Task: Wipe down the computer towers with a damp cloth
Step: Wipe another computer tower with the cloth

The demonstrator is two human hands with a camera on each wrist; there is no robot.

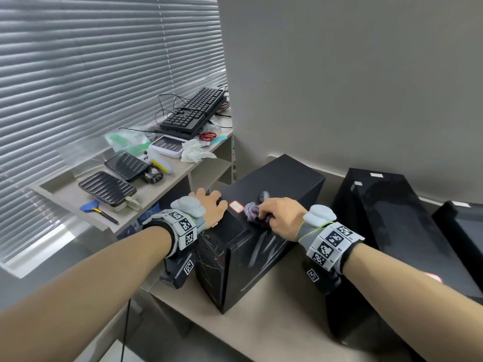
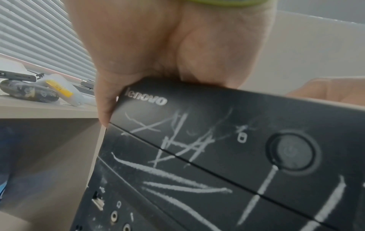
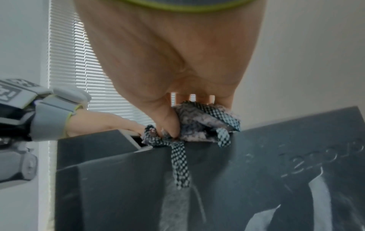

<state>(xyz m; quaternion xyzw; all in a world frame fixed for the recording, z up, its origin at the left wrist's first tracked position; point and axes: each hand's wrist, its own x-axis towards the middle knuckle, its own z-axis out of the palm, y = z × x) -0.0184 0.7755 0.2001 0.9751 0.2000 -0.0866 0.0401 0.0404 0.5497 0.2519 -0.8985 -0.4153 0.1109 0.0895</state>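
Observation:
A black Lenovo computer tower [image 1: 277, 184] stands on the table, with white scribbles and smears on its front [image 2: 197, 164] and side [image 3: 227, 195]. My left hand [image 1: 209, 205] rests on the tower's top at its near left corner, fingers spread flat. In the left wrist view the palm [image 2: 158, 46] presses on the top edge and one finger hangs over the corner. My right hand [image 1: 282, 215] grips a bunched purple-grey cloth [image 1: 251, 210] and holds it on the top near a red-bordered sticker [image 1: 236, 206]. The cloth [image 3: 197, 123] has a checkered strip that dangles down the side.
Two more black towers [image 1: 397, 220] [image 1: 462, 231] stand to the right on the same table [image 1: 274, 322], against the wall. A low shelf [image 1: 65, 194] at the left carries keyboards [image 1: 193, 111], dark trays, red scissors [image 1: 207, 136] and crumpled tissue [image 1: 194, 151]. Blinds cover the window behind.

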